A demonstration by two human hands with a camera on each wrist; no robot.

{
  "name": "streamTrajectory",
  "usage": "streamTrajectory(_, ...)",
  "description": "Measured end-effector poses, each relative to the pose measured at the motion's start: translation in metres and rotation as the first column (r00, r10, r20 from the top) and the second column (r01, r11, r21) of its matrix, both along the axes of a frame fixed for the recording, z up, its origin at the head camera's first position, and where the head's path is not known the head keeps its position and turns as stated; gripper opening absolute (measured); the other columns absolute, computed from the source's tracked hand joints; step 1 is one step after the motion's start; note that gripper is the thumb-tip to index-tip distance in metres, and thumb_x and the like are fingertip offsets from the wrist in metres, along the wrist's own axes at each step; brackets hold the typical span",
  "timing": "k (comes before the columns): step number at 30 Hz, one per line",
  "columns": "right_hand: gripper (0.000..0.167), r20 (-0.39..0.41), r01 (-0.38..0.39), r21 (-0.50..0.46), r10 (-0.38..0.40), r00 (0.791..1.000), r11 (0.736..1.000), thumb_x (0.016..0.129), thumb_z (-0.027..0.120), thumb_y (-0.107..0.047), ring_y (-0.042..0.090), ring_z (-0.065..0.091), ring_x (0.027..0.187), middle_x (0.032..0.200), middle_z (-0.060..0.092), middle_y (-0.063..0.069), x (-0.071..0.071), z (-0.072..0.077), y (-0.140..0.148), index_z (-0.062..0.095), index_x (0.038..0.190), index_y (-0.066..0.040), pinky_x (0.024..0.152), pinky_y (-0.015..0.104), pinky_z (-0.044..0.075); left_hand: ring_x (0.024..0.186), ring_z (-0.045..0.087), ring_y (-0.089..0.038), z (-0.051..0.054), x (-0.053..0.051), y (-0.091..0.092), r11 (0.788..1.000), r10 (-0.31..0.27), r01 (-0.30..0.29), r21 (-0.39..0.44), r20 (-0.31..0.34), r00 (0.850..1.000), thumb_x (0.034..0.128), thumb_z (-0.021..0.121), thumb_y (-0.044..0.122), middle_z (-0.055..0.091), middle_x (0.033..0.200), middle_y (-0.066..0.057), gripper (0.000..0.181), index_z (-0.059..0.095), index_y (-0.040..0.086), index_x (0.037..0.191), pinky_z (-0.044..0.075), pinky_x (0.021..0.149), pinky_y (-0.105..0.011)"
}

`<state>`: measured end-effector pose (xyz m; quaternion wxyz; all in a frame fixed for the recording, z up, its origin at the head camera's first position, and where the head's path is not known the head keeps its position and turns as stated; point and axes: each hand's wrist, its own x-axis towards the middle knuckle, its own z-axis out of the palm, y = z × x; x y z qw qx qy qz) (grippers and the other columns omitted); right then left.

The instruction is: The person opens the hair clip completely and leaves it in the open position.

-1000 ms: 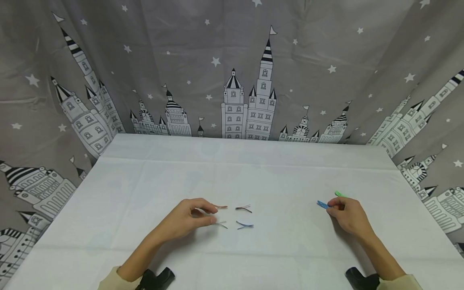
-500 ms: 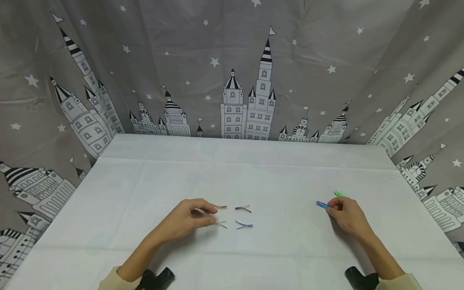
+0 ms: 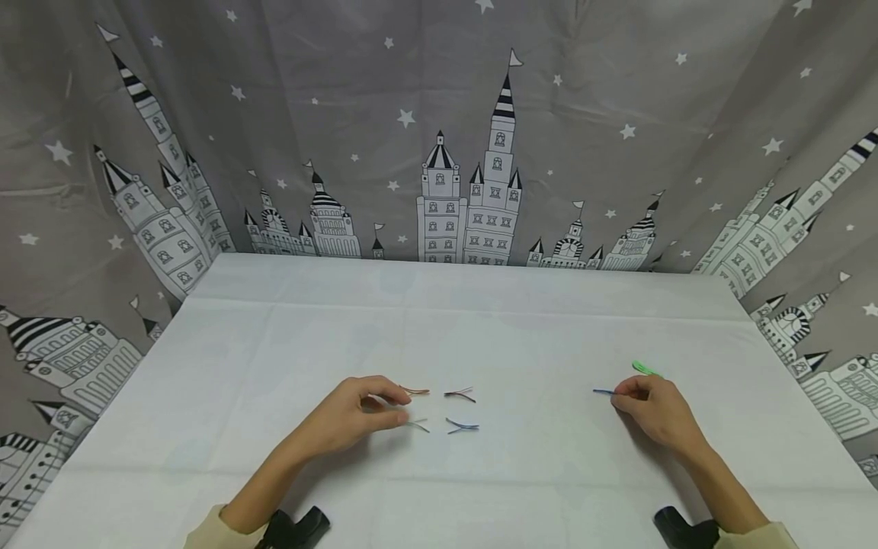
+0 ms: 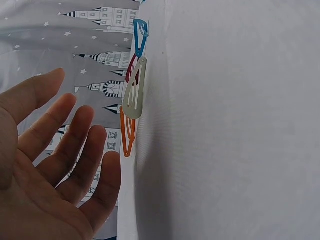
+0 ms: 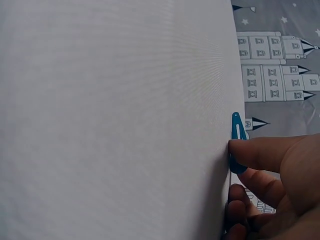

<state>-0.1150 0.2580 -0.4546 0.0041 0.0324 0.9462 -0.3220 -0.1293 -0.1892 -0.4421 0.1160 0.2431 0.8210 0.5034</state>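
Several snap hair clips stand on edge, splayed, on the white cloth. My left hand [image 3: 357, 415] is beside an orange clip [image 3: 418, 392] and a pale grey-green clip [image 3: 418, 425]; its fingers are spread and hold nothing in the left wrist view. To their right are a dark red clip [image 3: 461, 395] and a blue clip [image 3: 463, 427]. My right hand [image 3: 655, 408] pinches another blue clip [image 5: 236, 125] between thumb and fingers, its narrow end pointing left in the head view. A green clip [image 3: 643, 368] lies just behind that hand, partly covered by it.
The white cloth [image 3: 535, 351] covers a wide table. Behind and at both sides hangs a grey curtain [image 3: 329, 76] printed with castles and stars. Dark straps and mounts [image 3: 302, 528] are at both wrists.
The blue clip in my right hand has turned from showing its flat face to a thin edge, and the fingers have shifted slightly left. My left hand has not moved.
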Motion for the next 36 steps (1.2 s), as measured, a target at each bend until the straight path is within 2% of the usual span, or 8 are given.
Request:
streamTrajectory(7,0.012,-0.060,0.010,-0.004,-0.010,0.998,1.000,0.090,0.070,-0.009,0.025,0.058,0.085,0.091,0.066,0.009,0.001,-0.002,0.002,0.069,0.094,0.002,0.069,0.034,0.046,0.103,0.063,-0.022,0.001,-0.001,-0.001,1.000,-0.002,0.002,0.011,0.005,1.000,0.0893,0.075,0.025,0.069,0.109,0.000,0.023,0.074,0.008,0.104,0.054,0.085,-0.030)
streamTrajectory(20,0.006,-0.172,0.017,-0.079,-0.031,0.985,0.997,0.089,0.071,-0.006,0.012,0.054,0.073,0.083,0.067,0.004,0.000,0.005,0.002,0.071,0.092,-0.002,0.061,0.022,0.044,0.103,0.063,-0.022,0.007,-0.003,0.004,1.000,0.014,-0.014,0.008,0.010,1.000,0.0890,0.075,0.025,0.069,0.110,-0.002,0.023,0.074,0.007,0.104,0.054,0.085,-0.031)
streamTrajectory(24,0.007,-0.182,0.007,-0.116,-0.028,0.983,0.993,0.089,0.071,-0.006,0.010,0.054,0.072,0.083,0.067,0.005,0.000,0.008,-0.003,0.071,0.093,0.000,0.058,0.022,0.045,0.103,0.063,-0.024,0.009,-0.002,0.003,1.000,0.018,-0.019,0.014,0.015,1.000,0.0891,0.075,0.024,0.069,0.111,-0.005,0.023,0.074,0.007,0.104,0.054,0.085,-0.030)
streamTrajectory(36,0.008,-0.152,-0.035,-0.197,0.005,0.988,0.980,0.091,0.070,-0.008,0.010,0.062,0.079,0.089,0.070,0.005,0.007,0.018,-0.028,0.072,0.095,-0.002,0.069,0.021,0.049,0.103,0.062,-0.024,0.008,-0.004,0.003,1.000,0.017,-0.018,0.019,0.026,0.999,0.0891,0.075,0.024,0.069,0.110,-0.004,0.024,0.074,0.007,0.106,0.053,0.085,-0.031)
